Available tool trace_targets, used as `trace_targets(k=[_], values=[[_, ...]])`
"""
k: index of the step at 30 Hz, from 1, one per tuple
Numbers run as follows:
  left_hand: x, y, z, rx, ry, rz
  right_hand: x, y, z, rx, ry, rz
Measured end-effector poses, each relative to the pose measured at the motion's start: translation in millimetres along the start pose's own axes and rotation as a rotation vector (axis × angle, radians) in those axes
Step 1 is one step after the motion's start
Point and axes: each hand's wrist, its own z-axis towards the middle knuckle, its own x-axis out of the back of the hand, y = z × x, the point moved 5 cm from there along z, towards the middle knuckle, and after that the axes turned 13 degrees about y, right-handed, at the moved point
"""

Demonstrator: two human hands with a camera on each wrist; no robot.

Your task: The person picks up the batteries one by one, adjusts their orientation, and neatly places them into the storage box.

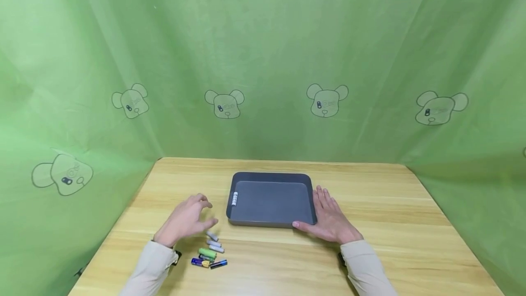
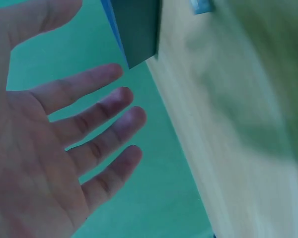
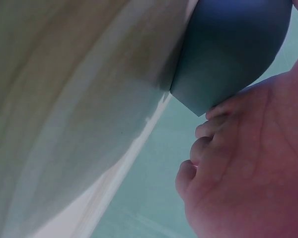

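Note:
A dark grey rectangular tray [image 1: 271, 202] lies on the table, with one whitish battery [image 1: 234, 198] against its left inner wall. My right hand [image 1: 332, 220] touches the tray's right side with straight fingers, its thumb at the front right corner. To the left of the tray, my left hand [image 1: 185, 220] hovers with fingers loosely spread and nothing in it. Below its thumb lie several batteries: pale grey ones [image 1: 216, 249], a thick green one [image 1: 207, 253], a purple and yellow one [image 1: 200, 263] and a black and blue one [image 1: 218, 264]. A dark one is partly hidden behind them.
The wooden table [image 1: 287, 264] has its far edge close to a green curtain [image 1: 271, 136] printed with bear heads. More curtain hangs along the left and right sides. Bare wood shows between the two forearms and to the right of my right hand.

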Motion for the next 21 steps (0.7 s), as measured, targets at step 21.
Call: trace_targets(k=[21], values=[[-20.0, 9.1, -17.3, 0.021, -0.096, 0.087, -1, -2, -0.4, 0.007, -0.002, 0.007]])
